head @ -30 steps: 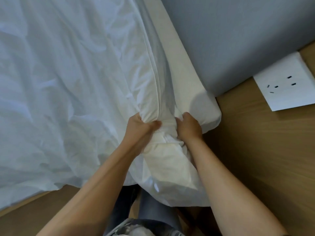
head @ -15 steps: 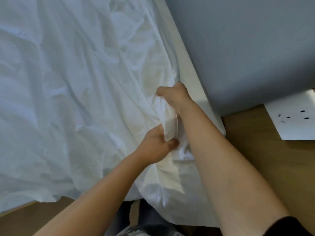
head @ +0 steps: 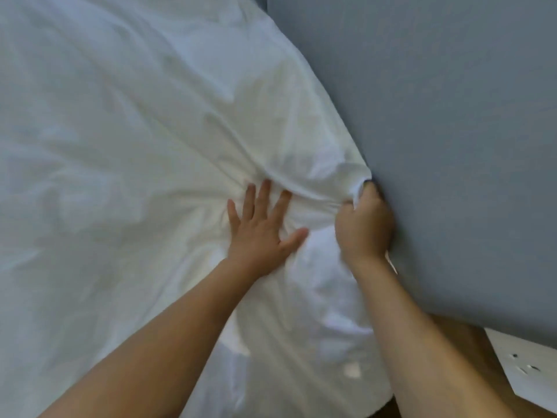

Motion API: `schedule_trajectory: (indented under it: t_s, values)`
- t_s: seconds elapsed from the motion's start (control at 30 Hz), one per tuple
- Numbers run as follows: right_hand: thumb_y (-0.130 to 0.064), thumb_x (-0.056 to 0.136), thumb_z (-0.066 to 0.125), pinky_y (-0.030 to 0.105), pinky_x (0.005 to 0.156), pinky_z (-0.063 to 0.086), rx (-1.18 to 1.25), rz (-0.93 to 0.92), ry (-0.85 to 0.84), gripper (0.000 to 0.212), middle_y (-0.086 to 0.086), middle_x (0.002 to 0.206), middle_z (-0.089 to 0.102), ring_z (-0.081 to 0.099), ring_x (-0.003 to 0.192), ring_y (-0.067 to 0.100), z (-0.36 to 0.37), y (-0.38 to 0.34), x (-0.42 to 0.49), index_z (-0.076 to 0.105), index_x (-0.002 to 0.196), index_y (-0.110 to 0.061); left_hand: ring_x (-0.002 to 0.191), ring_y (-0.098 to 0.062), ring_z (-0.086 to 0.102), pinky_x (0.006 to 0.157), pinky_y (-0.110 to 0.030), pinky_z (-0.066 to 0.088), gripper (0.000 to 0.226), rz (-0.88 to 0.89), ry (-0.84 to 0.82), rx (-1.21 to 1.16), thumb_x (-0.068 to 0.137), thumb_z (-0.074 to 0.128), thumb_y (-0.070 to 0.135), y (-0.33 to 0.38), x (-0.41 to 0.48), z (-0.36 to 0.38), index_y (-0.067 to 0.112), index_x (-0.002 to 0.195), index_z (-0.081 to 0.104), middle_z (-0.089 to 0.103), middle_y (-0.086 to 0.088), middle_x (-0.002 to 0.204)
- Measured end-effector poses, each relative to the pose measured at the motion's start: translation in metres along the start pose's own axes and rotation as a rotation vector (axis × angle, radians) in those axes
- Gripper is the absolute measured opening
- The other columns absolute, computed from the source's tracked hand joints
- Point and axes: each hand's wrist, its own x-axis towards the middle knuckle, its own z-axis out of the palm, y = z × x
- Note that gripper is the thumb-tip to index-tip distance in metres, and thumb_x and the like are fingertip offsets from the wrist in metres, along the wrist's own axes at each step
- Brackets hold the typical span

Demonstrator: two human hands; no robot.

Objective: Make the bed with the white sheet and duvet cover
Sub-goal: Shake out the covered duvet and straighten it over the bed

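While L hand [head: 259,233] presses flat, fingers spread, on sheet [head: 120,146], R hand [head: 363,227] grips bunched sheet edge against grey headboard [head: 452,116]; socket plate [head: 530,366] lower rt.

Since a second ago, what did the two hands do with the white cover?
The left hand let go of the bunched corner and now presses flat, fingers spread, on the duvet cover. The right hand carried the corner forward against the grey panel. Unchanged: the right hand keeps gripping fabric, and the cover is wrinkled.
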Motion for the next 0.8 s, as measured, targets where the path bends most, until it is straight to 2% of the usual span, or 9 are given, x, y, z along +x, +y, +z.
schedule_trajectory:
  t_s: [0.13, 0.2, 0.23, 0.3, 0.4, 0.5, 0.6, 0.7, 0.8]
  values:
    - [-0.003, 0.090, 0.042, 0.037, 0.077, 0.040, -0.290, 0.007, -0.201, 0.035, 0.019, 0.123, 0.057, 0.055, 0.109, 0.036, 0.053, 0.023, 0.000, 0.044, 0.124, 0.000, 0.144, -0.020, -0.021, 0.113, -0.049, -0.014, 0.076, -0.024, -0.196, 0.050, 0.088, 0.030, 0.069, -0.032, 0.023, 0.028, 0.039, 0.149, -0.004, -0.019, 0.002, 0.158]
    - [-0.004, 0.089, 0.043, 0.038, 0.082, 0.041, -0.342, 0.065, -0.221, 0.043, 0.018, 0.128, 0.051, 0.052, 0.114, 0.036, 0.065, 0.018, 0.004, 0.036, 0.131, 0.001, 0.146, -0.021, -0.007, 0.115, -0.046, -0.002, 0.074, 0.014, -0.218, 0.054, 0.088, 0.034, 0.068, -0.039, 0.028, 0.017, 0.037, 0.150, 0.008, -0.004, 0.000, 0.160]
    - [-0.003, 0.086, 0.046, 0.039, 0.085, 0.040, -0.319, 0.077, -0.196, 0.049, 0.019, 0.129, 0.048, 0.050, 0.115, 0.037, 0.068, 0.012, 0.004, 0.034, 0.133, 0.002, 0.145, -0.022, 0.008, 0.113, -0.043, 0.010, 0.070, 0.046, -0.189, 0.044, 0.088, 0.037, 0.065, -0.041, 0.031, 0.007, 0.035, 0.148, 0.020, 0.013, -0.002, 0.158]
    - [0.000, 0.077, 0.050, 0.043, 0.088, 0.036, -0.208, -0.033, -0.029, 0.059, 0.022, 0.124, 0.048, 0.045, 0.111, 0.038, 0.072, -0.001, 0.005, 0.037, 0.134, 0.004, 0.123, -0.028, 0.046, 0.095, -0.037, 0.037, 0.054, 0.140, 0.009, -0.039, 0.088, 0.045, 0.055, -0.049, 0.040, -0.020, 0.023, 0.130, 0.052, 0.052, -0.005, 0.132]
    - [-0.001, 0.062, 0.048, 0.035, 0.093, 0.027, -0.011, -0.272, 0.125, 0.071, 0.027, 0.125, 0.047, 0.033, 0.109, 0.030, 0.080, -0.040, 0.024, 0.041, 0.132, 0.009, 0.080, -0.035, 0.064, 0.069, -0.038, 0.051, 0.043, 0.222, 0.369, -0.136, 0.078, 0.044, 0.039, -0.071, 0.067, -0.062, 0.006, 0.093, 0.069, 0.067, -0.012, 0.090]
    - [-0.005, 0.066, 0.050, 0.029, 0.099, 0.024, 0.187, -0.354, 0.042, 0.065, 0.027, 0.130, 0.043, 0.036, 0.118, 0.034, 0.087, -0.095, 0.063, 0.043, 0.129, 0.009, 0.081, -0.040, 0.061, 0.072, -0.043, 0.049, 0.041, 0.153, 0.494, -0.054, 0.076, 0.045, 0.030, -0.094, 0.108, -0.100, 0.004, 0.098, 0.068, 0.066, -0.018, 0.093]
    - [-0.019, 0.084, 0.056, 0.034, 0.102, 0.025, 0.156, -0.325, -0.074, 0.060, 0.020, 0.139, 0.038, 0.036, 0.126, 0.035, 0.098, -0.150, 0.119, 0.037, 0.137, 0.002, 0.104, -0.042, 0.055, 0.086, -0.048, 0.041, 0.048, 0.056, 0.515, -0.014, 0.076, 0.051, 0.028, -0.105, 0.151, -0.125, 0.005, 0.116, 0.063, 0.061, -0.020, 0.114]
    - [-0.042, 0.089, 0.058, 0.034, 0.100, 0.032, 0.071, -0.169, -0.221, 0.065, 0.014, 0.140, 0.039, 0.038, 0.128, 0.030, 0.114, -0.192, 0.176, 0.035, 0.136, -0.004, 0.130, -0.032, 0.036, 0.107, -0.045, 0.022, 0.057, -0.057, 0.475, 0.008, 0.084, 0.047, 0.039, -0.105, 0.189, -0.140, 0.013, 0.134, 0.048, 0.045, -0.011, 0.138]
    - [-0.057, 0.081, 0.062, 0.034, 0.097, 0.040, 0.125, 0.000, -0.404, 0.080, 0.011, 0.139, 0.047, 0.047, 0.126, 0.029, 0.139, -0.215, 0.213, 0.037, 0.136, -0.004, 0.141, -0.023, 0.019, 0.115, -0.048, 0.001, 0.060, -0.170, 0.411, 0.059, 0.092, 0.043, 0.045, -0.113, 0.218, -0.145, 0.018, 0.145, 0.030, 0.029, -0.004, 0.150]
